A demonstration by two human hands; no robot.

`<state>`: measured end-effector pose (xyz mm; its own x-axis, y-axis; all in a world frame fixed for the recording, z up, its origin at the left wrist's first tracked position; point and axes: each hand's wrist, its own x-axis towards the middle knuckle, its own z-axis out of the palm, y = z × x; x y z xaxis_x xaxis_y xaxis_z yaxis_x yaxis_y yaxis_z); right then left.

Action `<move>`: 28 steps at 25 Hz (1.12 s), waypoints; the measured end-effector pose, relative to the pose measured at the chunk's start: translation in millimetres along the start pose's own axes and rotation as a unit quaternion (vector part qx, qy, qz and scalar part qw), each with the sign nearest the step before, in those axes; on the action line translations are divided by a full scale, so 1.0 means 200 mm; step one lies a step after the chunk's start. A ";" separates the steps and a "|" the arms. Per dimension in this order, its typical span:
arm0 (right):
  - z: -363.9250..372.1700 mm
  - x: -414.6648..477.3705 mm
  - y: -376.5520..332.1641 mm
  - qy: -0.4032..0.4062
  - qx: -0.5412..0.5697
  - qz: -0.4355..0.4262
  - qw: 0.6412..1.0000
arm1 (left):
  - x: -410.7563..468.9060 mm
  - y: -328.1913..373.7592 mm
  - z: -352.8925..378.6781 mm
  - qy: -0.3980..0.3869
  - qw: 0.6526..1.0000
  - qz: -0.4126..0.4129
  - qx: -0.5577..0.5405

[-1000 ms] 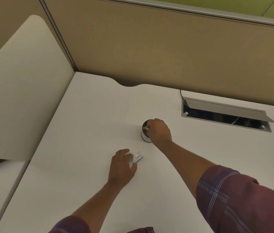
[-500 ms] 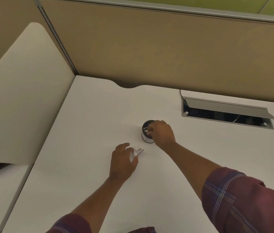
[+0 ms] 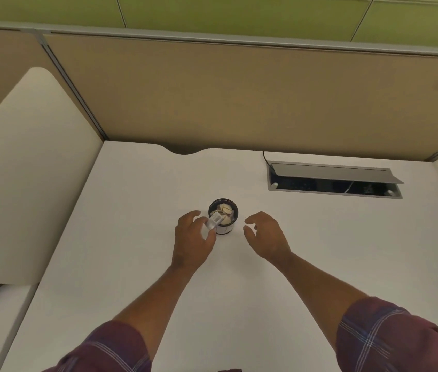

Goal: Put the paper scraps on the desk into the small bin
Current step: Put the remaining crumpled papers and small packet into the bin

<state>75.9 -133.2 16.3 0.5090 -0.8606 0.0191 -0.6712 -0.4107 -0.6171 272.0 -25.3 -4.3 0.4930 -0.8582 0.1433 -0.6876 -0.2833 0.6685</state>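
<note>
The small dark round bin stands upright, scraps inside; a white scrap tilts at its left rim.

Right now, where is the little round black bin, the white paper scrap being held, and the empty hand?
little round black bin [image 3: 230,204]: head view, on its far rim.
white paper scrap [image 3: 214,220]: head view, on its middle, in the left hand's grip.
right hand [image 3: 267,236]: head view, on its back; open, empty.

Bare desk surrounds the small bin; partition behind.
</note>
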 end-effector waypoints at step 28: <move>-0.40 -0.36 0.37 -0.080 -0.151 0.051 0.984 | -0.02 0.36 0.09 -0.077 0.972 0.044 0.218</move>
<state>-53.5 -125.6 33.4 0.4919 -0.8539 -0.1697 -0.8411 -0.4158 -0.3461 209.9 -50.1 30.1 0.3597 -0.9316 0.0523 -0.9007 -0.3321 0.2801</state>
